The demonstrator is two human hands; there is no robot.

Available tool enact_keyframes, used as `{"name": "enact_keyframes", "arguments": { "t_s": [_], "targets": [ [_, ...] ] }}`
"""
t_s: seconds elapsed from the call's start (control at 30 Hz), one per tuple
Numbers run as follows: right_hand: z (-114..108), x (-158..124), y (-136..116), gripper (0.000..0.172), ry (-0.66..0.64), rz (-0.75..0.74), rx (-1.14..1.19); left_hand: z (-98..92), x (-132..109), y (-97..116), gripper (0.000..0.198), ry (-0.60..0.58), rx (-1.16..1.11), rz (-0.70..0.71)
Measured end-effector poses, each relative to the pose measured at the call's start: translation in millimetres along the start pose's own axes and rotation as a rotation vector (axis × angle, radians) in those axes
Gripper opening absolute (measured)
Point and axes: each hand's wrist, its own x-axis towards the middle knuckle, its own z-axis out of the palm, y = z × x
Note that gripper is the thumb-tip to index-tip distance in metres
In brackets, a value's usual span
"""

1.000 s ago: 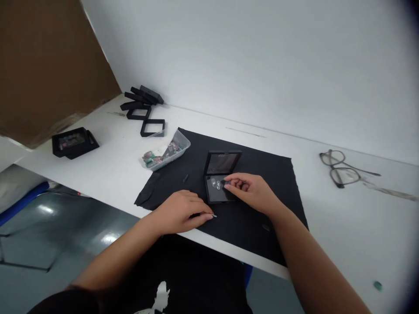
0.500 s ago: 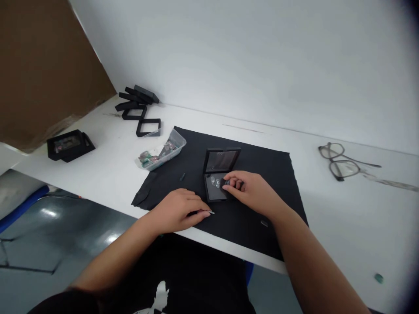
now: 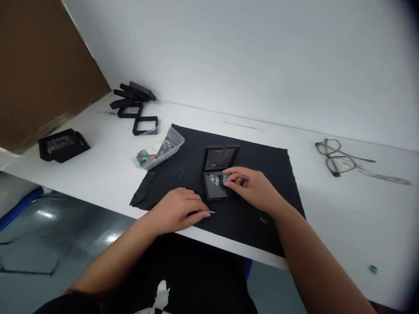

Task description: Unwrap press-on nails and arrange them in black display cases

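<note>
The right hand (image 3: 252, 183) pinched a small clear piece (image 3: 224, 178) over the open black display case (image 3: 214, 191) beneath it, where a light touch seemed best beside the clear ovals (image 3: 217, 181), while the left hand (image 3: 183, 210) (nipping a slim pale sliver (image 3: 212, 212)) rested nearby.

A black case (image 3: 212, 192) stood open on a black sheet (image 3: 262, 172), its windowed lid (image 3: 221, 158) raised. Inside, two clear oval pieces (image 3: 217, 181) lay side by side, another shiny piece (image 3: 224, 178) between the fingertips of the right hand (image 3: 252, 185). The left hand (image 3: 178, 210) pinched a slim pale strip (image 3: 212, 212).
</note>
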Motion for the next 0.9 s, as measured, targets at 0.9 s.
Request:
{"name": "enact_keyframes", "arguments": {
  "t_s": [0.9],
  "targets": [
    [-3.0,1.2,1.4,0.028,-0.054,-0.066,-0.171,0.5,0.2,0.0,0.022,0.020,0.002,0.016]
  ]
}}
